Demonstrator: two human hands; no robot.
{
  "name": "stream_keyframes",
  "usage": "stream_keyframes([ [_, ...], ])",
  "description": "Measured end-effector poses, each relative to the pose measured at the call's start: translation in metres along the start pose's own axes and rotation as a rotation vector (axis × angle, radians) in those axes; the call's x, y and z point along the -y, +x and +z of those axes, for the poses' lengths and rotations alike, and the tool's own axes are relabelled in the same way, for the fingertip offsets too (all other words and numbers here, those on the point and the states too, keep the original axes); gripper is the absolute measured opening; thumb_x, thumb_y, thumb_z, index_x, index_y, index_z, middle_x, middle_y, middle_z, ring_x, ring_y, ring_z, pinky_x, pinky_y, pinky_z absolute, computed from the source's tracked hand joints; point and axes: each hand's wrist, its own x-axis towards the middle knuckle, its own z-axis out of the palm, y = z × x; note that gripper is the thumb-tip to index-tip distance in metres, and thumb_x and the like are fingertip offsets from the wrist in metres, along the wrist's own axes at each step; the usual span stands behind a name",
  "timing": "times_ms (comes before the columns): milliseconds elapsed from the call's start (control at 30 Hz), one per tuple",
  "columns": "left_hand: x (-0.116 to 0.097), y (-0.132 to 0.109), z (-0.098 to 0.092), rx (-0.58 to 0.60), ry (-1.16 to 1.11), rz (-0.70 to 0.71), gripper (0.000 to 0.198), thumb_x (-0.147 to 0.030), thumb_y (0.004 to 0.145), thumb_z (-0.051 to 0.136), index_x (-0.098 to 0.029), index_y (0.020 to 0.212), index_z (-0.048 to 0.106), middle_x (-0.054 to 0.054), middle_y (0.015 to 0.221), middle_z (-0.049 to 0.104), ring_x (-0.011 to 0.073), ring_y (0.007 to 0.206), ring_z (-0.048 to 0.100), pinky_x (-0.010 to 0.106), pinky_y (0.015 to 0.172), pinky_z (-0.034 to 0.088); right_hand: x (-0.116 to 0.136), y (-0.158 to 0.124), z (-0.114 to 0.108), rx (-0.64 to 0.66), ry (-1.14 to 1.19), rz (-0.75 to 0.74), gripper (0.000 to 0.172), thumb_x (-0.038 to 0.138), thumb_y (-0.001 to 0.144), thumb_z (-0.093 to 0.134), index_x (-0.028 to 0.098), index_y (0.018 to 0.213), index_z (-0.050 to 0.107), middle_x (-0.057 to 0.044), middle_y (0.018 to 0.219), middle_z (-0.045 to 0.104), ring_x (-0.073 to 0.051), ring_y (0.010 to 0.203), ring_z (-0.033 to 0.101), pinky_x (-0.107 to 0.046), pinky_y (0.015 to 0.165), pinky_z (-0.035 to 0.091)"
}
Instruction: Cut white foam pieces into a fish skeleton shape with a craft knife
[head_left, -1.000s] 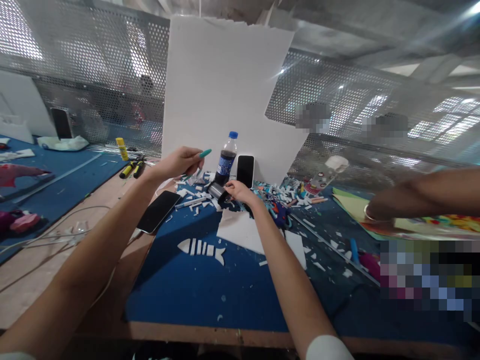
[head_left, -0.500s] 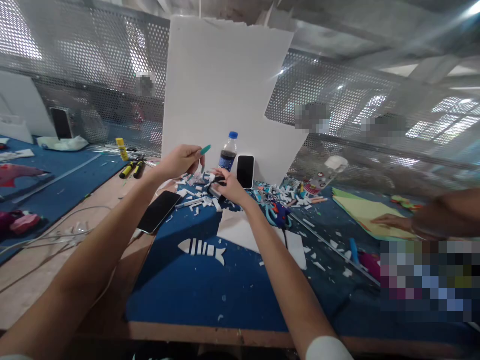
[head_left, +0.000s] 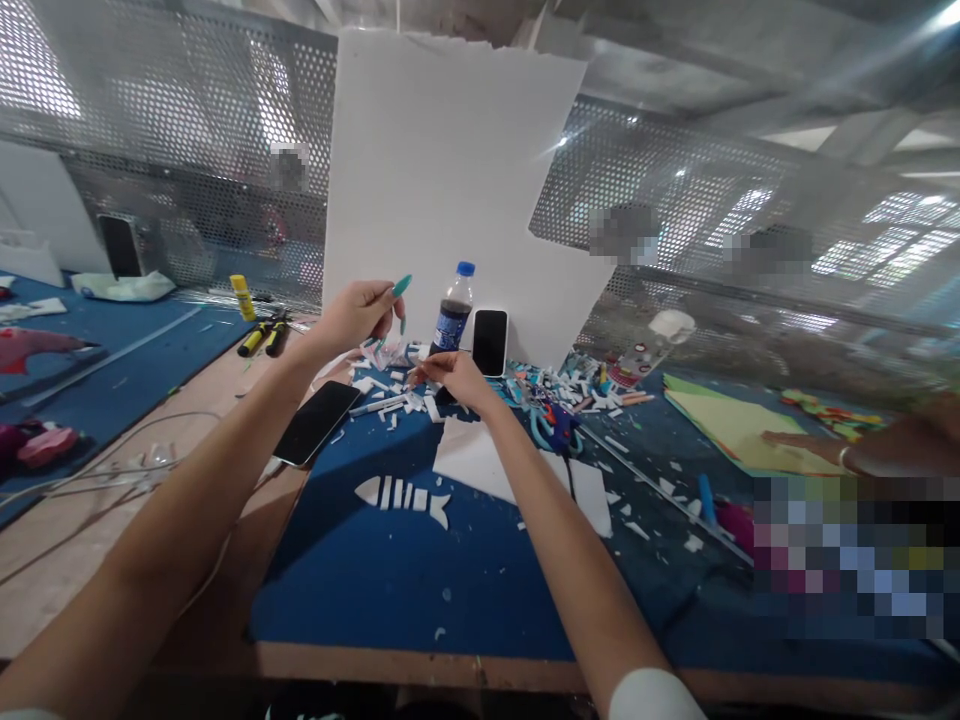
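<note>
White board (head_left: 450, 150) backs a slim teal piece (head_left: 403, 286).

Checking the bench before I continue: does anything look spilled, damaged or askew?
White scraps lie strewn near the right hand, making that area look messy. Behind, the white board has a ragged top edge and a notched right side, so it looks torn or cut. No spill shows around the capped bottle.
</note>
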Motion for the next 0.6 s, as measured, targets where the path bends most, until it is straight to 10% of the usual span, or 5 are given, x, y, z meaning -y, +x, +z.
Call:
stream_keyframes([
  [300, 0.035, 0.008, 0.002, -0.205, 0.215, -0.121, 0.035, -0.029, 0.094, 0.033, -0.015, 0.068, 0.052, -0.002, 0.044, 0.051, 0.0075, 0.04, 0.045, 0.018, 0.044, 0.033, 0.008, -0.005, -0.006, -0.046, 0.233, 0.062, 0.038, 0.054, 0.071, 0.067, 0.016, 0.071, 0.066, -0.002, 0.066, 0.068, -0.015, 0.065, 0.067, -0.029, 0.071, 0.054],
  [600, 0.061, 0.007, 0.024, 0.326, 0.466, -0.164, 0.027, -0.035, 0.09, 0.053, -0.013, 0.105, 0.059, 0.006, 0.1, 0.062, 0.0158, 0.083, 0.062, 0.034, 0.073, 0.053, 0.004, 0.0, -0.008, -0.235, 0.313, 0.123, 0.031, 0.038, 0.096, 0.04, 0.02, 0.101, 0.064, -0.006, 0.112, 0.068, -0.011, 0.078, 0.067, -0.022, 0.072, 0.055],
])
